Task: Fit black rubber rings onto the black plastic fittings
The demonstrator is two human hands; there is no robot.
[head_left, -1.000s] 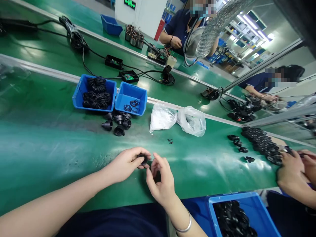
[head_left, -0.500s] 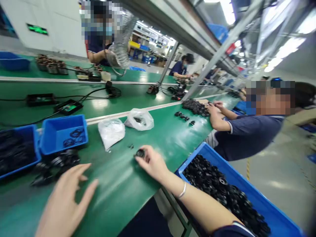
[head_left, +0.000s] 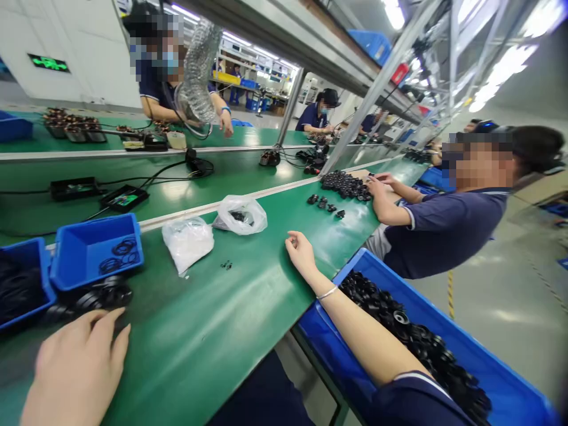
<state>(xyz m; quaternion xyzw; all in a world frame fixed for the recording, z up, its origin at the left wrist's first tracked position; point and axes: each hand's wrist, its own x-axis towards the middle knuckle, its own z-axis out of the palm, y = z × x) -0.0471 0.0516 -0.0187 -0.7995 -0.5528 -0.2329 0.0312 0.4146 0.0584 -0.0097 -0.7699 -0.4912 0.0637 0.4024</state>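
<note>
At the lower left, my left hand is open over the green table, palm down. Its fingertips are at the near side of a cluster of black round plastic parts; whether they touch these is hard to tell. Out to the right, my right hand is close above the tabletop with its fingers curled in. Whatever may be inside those fingers is hidden. A few tiny black pieces lie on the table between my hands.
Blue bins with black rings and dark cords stand at left. A bag of white material and an open bag lie mid-table. A large blue crate of black parts is beneath my right forearm. A co-worker sits at right.
The view has swung right. My hands have parted: the left, now without the black round part, is by the cluster; the right took that part and moved right, where it no longer shows.
</note>
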